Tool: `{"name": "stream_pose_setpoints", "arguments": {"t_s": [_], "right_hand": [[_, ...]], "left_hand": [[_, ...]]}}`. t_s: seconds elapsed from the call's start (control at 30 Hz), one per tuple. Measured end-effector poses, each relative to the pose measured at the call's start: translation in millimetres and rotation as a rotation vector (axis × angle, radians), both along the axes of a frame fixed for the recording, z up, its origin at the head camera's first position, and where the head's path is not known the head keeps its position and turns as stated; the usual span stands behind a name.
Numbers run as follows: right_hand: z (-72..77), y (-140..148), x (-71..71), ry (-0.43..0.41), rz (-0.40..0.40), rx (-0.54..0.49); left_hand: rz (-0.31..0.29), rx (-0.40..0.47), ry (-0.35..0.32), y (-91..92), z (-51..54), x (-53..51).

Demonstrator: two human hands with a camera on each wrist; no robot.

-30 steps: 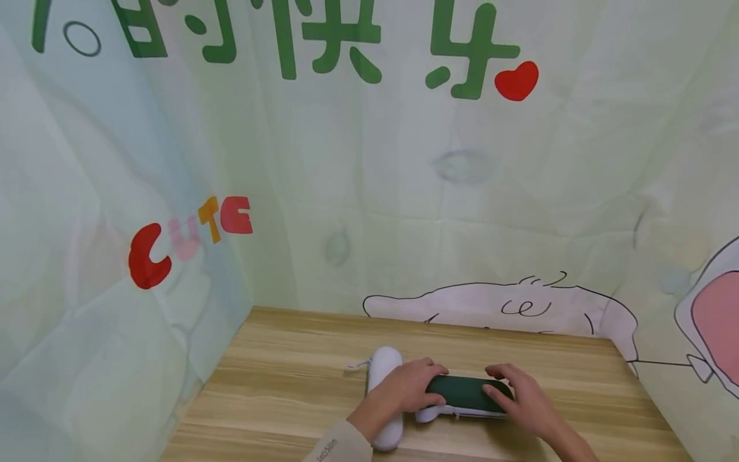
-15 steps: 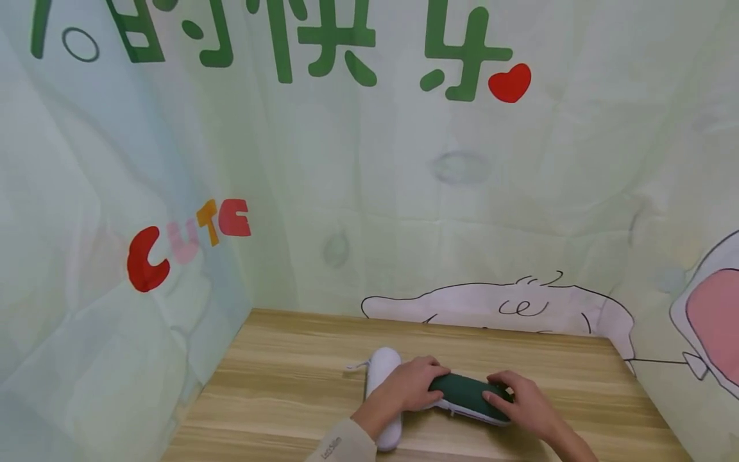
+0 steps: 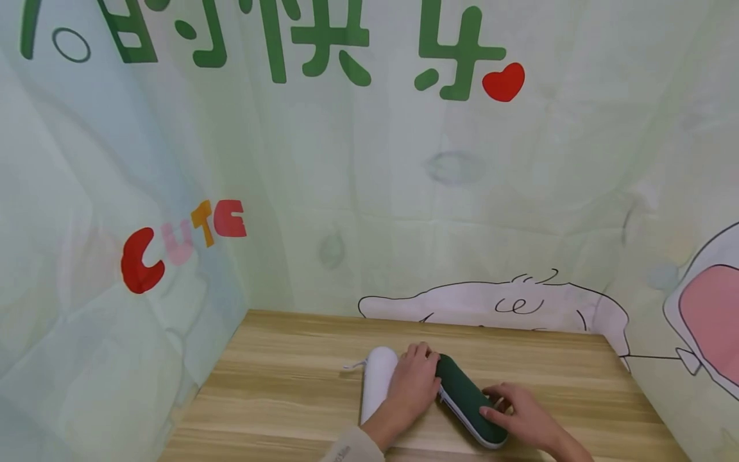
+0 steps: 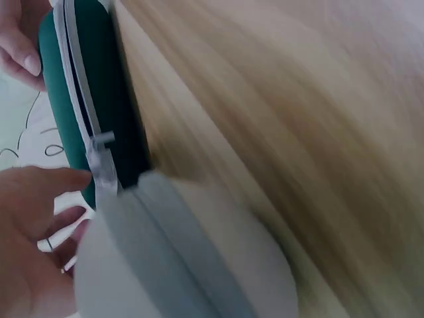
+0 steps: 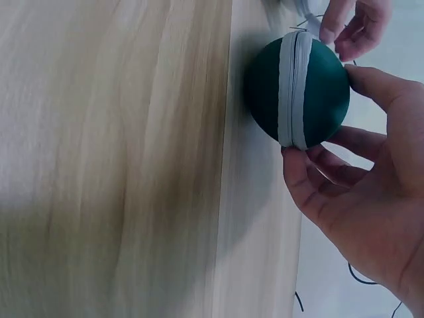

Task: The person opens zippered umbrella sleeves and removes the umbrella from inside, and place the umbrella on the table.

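A green zippered case [image 3: 466, 399] slants across the tabletop [image 3: 294, 359] between both hands, its near end pinched by the right hand's [image 3: 524, 416] thumb and fingers, its far end touching the left hand [image 3: 412, 384], whether pinched I cannot tell, beside a white case [image 3: 378, 385].

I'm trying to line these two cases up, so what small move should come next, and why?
Probably swing the near end of the long, rounded green zippered case leftward: it slants away from the long, rounded white case, and the right hand grips that near end while the left hand touches the far end.
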State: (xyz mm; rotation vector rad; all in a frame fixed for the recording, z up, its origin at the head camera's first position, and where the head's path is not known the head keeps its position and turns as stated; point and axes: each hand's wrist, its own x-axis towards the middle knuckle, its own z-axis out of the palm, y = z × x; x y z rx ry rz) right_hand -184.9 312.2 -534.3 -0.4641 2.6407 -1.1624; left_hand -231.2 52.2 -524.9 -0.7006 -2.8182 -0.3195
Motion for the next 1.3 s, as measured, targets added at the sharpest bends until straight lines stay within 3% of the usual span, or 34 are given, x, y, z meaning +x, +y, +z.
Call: {"name": "stream_pose_setpoints", "arguments": {"t_s": [0.13, 0.33, 0.7, 0.97, 1.3], "right_hand": [[-1.0, -5, 3.0, 0.002, 0.012, -0.016], [-2.1, -15, 4.6, -0.066, -0.024, -0.025], [-13.8, -31, 6.7, -0.112, -0.153, -0.052], [-16.2, -54, 12.7, -0.115, -0.303, 0.006], [-12.7, -63, 19.0, -0.076, -0.327, 0.022]], "left_hand": [[0.034, 0.074, -0.035, 3.6, -0.7, 5.0], [0.045, 0.182, -0.169, 10.9, 0.9, 10.2], [0.114, 0.347, -0.360, 20.4, 9.8, 24.4], [0.070, 0.314, -0.429, 23.0, 8.6, 23.0], [0.081, 0.300, -0.450, 24.8, 8.7, 20.3]]}}
